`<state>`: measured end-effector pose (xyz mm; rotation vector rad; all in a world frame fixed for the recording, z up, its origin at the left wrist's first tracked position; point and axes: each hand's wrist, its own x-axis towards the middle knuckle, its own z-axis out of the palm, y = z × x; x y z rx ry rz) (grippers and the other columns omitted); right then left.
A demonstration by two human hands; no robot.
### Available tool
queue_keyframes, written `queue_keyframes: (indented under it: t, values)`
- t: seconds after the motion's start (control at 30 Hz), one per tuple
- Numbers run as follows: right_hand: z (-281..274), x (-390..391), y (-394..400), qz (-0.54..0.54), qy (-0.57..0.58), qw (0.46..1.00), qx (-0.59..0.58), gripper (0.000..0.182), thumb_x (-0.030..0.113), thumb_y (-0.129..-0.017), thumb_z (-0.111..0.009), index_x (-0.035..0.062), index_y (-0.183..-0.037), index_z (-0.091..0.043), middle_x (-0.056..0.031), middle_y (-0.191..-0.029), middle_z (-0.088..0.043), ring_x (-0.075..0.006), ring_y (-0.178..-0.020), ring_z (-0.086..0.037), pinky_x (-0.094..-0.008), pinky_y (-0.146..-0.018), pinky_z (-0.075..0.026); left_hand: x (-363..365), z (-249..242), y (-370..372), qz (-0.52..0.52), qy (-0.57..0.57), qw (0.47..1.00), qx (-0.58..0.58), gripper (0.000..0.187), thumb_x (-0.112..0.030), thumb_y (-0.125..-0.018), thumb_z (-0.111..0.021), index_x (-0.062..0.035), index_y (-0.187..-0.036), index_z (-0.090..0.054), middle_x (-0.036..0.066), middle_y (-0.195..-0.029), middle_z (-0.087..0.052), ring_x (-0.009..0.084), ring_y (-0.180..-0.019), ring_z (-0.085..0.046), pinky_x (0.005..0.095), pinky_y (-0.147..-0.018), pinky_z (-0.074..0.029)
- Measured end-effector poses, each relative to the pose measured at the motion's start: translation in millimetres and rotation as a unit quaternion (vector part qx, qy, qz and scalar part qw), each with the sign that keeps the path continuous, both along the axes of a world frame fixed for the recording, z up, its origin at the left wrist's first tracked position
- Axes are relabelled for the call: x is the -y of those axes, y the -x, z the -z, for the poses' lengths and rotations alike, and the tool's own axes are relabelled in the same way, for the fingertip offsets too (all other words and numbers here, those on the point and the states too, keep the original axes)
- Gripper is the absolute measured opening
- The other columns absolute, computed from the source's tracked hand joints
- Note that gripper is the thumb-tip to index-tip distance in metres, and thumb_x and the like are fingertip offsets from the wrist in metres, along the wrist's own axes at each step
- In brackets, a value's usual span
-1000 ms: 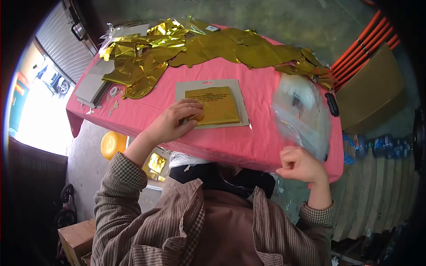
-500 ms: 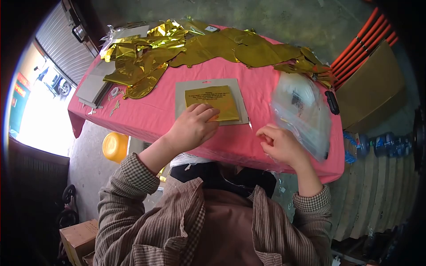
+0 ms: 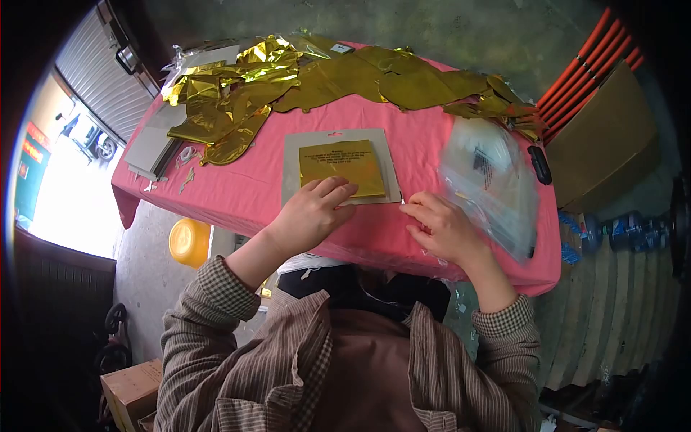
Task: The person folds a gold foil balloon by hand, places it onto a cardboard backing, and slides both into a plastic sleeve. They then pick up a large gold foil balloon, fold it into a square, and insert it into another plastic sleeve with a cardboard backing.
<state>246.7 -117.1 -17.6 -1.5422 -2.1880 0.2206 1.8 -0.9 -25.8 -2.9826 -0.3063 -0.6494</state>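
A grey card (image 3: 392, 169) with a slot at its top lies on the pink-covered table, a folded gold foil packet (image 3: 345, 169) with printed warning text on it. Over the packet's lower left edge rests my left hand (image 3: 317, 212), its fingers stretched out and gently bent. My right hand (image 3: 443, 227) is at the card's lower right corner, fingertips right by the corner, with thumb and index finger apart. A small white bit shows at that corner.
Flattened gold foil balloons (image 3: 338, 79) spread along the table's far side. To the right lie clear plastic bags (image 3: 489, 187) and a black object (image 3: 538, 165). A stack of grey cards (image 3: 152, 151) sits at the left edge. A yellow bucket (image 3: 188, 243) stands below.
My right hand has moved left and up to the card's corner, its fingers uncurling. My left hand has lowered slightly, its fingers now lying along the packet's lower edge.
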Motion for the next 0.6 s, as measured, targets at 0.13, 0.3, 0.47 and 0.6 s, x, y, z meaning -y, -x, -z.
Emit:
queue_keyframes:
  t: [0.13, 0.3, 0.47, 0.6]
  values:
    - [0.8, -0.1, 3.0, -0.008, -0.031, 0.999, 0.012, 0.032, 0.014, -0.074, -0.068, 0.0036, -0.103, -0.063, -0.0105, -0.110, -0.058, -0.0272, -0.094, -0.059, -0.0363, -0.081, -0.049, 0.0, 2.3, -1.6, -0.031, -0.029, 0.999, 0.029, 0.017, -0.015, -0.075, -0.058, -0.0053, -0.088, -0.063, 0.009, -0.109, -0.058, 0.0236, -0.105, -0.053, 0.0341, -0.082, -0.048]
    - [4.1, -1.3, 2.1, -0.019, -0.026, 0.999, 0.026, 0.031, 0.017, -0.074, -0.067, 0.0023, -0.101, -0.064, -0.0117, -0.114, -0.058, -0.0273, -0.096, -0.059, -0.0363, -0.082, -0.048, 1.8, 4.0, 0.0, -0.033, -0.010, 0.999, 0.030, 0.018, -0.014, -0.076, -0.060, -0.0049, -0.091, -0.063, 0.009, -0.109, -0.058, 0.0226, -0.104, -0.054, 0.0338, -0.082, -0.048]
    - [4.0, -1.1, 2.1, -0.020, -0.025, 0.999, 0.029, 0.028, 0.017, -0.075, -0.067, 0.0018, -0.099, -0.065, -0.0119, -0.114, -0.058, -0.0272, -0.096, -0.058, -0.0360, -0.082, -0.048, 3.0, 2.3, -1.3, -0.053, 0.004, 0.998, 0.024, 0.024, -0.013, -0.076, -0.060, -0.0049, -0.098, -0.062, 0.009, -0.111, -0.057, 0.0227, -0.106, -0.053, 0.0347, -0.086, -0.046]
    - [3.9, -1.3, 2.3, -0.020, -0.029, 0.999, 0.022, 0.028, 0.016, -0.074, -0.067, 0.0019, -0.098, -0.065, -0.0120, -0.113, -0.058, -0.0273, -0.096, -0.058, -0.0360, -0.081, -0.048, -2.1, 7.2, -0.6, -0.039, 0.043, 0.998, 0.013, 0.028, -0.012, -0.079, -0.059, -0.0042, -0.106, -0.061, 0.011, -0.117, -0.055, 0.0257, -0.110, -0.051, 0.0373, -0.091, -0.043]
